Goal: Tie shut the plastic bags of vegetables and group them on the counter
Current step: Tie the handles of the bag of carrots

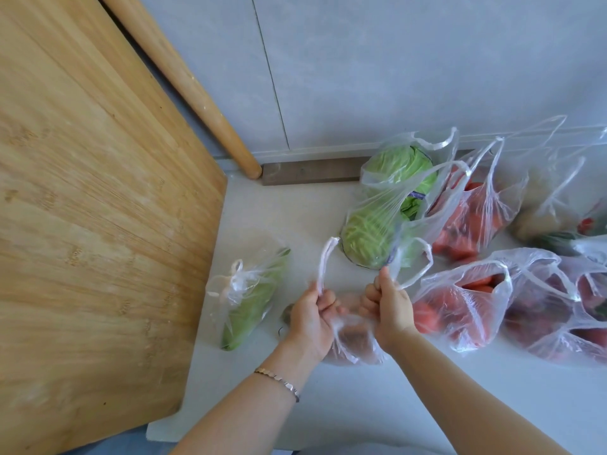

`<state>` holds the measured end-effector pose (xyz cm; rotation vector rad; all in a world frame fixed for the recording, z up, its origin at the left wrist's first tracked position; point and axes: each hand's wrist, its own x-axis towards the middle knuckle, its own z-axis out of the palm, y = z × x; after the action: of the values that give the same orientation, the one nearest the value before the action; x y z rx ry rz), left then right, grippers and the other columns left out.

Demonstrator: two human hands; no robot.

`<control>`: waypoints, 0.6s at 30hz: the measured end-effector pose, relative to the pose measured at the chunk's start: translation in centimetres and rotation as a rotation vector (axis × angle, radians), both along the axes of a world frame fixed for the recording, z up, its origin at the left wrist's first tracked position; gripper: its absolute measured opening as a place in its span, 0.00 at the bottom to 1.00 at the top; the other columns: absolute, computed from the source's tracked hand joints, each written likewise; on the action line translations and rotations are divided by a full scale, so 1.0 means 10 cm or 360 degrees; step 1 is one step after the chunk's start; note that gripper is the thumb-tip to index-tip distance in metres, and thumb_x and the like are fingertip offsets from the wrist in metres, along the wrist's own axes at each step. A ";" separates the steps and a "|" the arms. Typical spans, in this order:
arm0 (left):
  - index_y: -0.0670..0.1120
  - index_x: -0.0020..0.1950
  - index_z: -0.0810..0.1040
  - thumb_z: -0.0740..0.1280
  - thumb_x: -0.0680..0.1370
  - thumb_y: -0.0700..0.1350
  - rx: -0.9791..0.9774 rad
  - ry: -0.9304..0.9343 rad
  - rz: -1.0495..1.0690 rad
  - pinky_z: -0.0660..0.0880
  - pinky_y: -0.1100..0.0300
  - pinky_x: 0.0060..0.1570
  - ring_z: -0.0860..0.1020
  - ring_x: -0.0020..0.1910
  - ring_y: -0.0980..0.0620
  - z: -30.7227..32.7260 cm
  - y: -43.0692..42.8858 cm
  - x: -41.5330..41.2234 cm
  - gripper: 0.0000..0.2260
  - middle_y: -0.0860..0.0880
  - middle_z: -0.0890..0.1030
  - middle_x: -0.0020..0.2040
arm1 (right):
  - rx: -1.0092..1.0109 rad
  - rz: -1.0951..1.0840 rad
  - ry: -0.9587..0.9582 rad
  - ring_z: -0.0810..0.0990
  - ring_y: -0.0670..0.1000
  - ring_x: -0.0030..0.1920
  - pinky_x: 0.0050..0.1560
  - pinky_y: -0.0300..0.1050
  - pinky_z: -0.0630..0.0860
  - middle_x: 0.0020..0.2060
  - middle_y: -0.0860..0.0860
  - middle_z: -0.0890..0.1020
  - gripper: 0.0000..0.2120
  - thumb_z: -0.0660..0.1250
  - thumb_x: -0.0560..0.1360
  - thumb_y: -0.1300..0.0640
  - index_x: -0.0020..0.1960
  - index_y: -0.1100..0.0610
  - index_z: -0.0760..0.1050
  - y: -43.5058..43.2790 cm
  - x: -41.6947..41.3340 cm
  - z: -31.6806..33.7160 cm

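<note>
My left hand (pixel 310 315) and my right hand (pixel 391 307) each pinch one handle of a small clear plastic bag (pixel 353 343) with brownish contents, which rests on the white counter (pixel 295 211) between them. Both handles stick up above my fists. To the left lies a bag of green vegetables (pixel 249 297) with its top knotted. Behind my hands stand an untied bag with cabbages (pixel 384 215) and an untied bag of tomatoes (pixel 469 221). Another untied tomato bag (pixel 460 307) sits just right of my right hand.
A large wooden board (pixel 98 208) leans over the counter at the left, with a wooden rolling pin (pixel 184 80) behind it against the grey wall. More loose bags (pixel 565 310) of red and mixed produce crowd the right side. The counter's front edge runs below my forearms.
</note>
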<state>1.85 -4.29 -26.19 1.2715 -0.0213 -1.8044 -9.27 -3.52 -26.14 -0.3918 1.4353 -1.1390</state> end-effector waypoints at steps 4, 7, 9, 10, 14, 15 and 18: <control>0.45 0.39 0.68 0.47 0.79 0.53 -0.0016 -0.0013 -0.0205 0.56 0.65 0.21 0.58 0.20 0.56 0.05 0.00 -0.01 0.17 0.52 0.61 0.23 | 0.0340 0.0478 0.0238 0.64 0.49 0.26 0.26 0.39 0.63 0.28 0.53 0.69 0.26 0.49 0.76 0.38 0.37 0.58 0.71 0.02 0.05 -0.06; 0.44 0.41 0.71 0.46 0.82 0.53 -0.0105 -0.0202 -0.0359 0.55 0.67 0.20 0.57 0.19 0.58 0.07 0.02 -0.07 0.20 0.54 0.62 0.21 | 0.0439 0.0644 0.0291 0.64 0.50 0.24 0.19 0.34 0.59 0.32 0.59 0.70 0.23 0.48 0.78 0.46 0.41 0.61 0.74 0.00 0.04 -0.08; 0.46 0.48 0.71 0.51 0.82 0.46 -0.0176 -0.0428 -0.0422 0.56 0.68 0.19 0.58 0.18 0.59 0.07 0.04 -0.12 0.12 0.55 0.62 0.20 | 0.0493 0.0740 0.0116 0.72 0.51 0.21 0.17 0.33 0.63 0.27 0.60 0.75 0.21 0.52 0.78 0.55 0.32 0.61 0.74 0.00 0.06 -0.04; 0.46 0.53 0.70 0.53 0.82 0.44 -0.0189 -0.0499 -0.0447 0.58 0.69 0.19 0.59 0.18 0.59 0.09 0.06 -0.13 0.07 0.55 0.62 0.19 | 0.0463 0.0760 0.0072 0.75 0.49 0.19 0.17 0.33 0.66 0.22 0.56 0.77 0.21 0.55 0.78 0.59 0.28 0.61 0.72 0.01 0.08 -0.02; 0.40 0.63 0.65 0.62 0.79 0.43 -0.0112 -0.0691 -0.0504 0.64 0.70 0.17 0.67 0.16 0.60 0.01 0.07 -0.11 0.15 0.54 0.69 0.19 | 0.0262 0.0830 0.0254 0.71 0.42 0.17 0.22 0.31 0.67 0.13 0.46 0.70 0.21 0.56 0.77 0.69 0.26 0.59 0.67 0.03 0.15 0.06; 0.38 0.60 0.67 0.64 0.78 0.44 -0.0089 -0.0776 -0.0546 0.67 0.69 0.19 0.70 0.18 0.59 0.00 0.06 -0.12 0.15 0.52 0.71 0.22 | 0.0175 0.0852 0.0406 0.72 0.44 0.20 0.26 0.35 0.69 0.15 0.45 0.71 0.23 0.56 0.76 0.69 0.24 0.55 0.68 0.06 0.14 0.07; 0.33 0.54 0.70 0.72 0.72 0.48 0.0059 -0.0987 -0.0482 0.78 0.60 0.35 0.80 0.36 0.48 -0.04 0.03 -0.13 0.22 0.42 0.80 0.40 | -0.0201 0.0861 0.0782 0.73 0.42 0.33 0.35 0.30 0.69 0.30 0.44 0.73 0.18 0.58 0.76 0.63 0.31 0.47 0.69 0.19 0.10 0.15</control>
<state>0.52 -3.95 -26.58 1.8885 -0.5520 -1.5830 -8.23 -1.63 -24.60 -1.1357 1.5393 -0.7125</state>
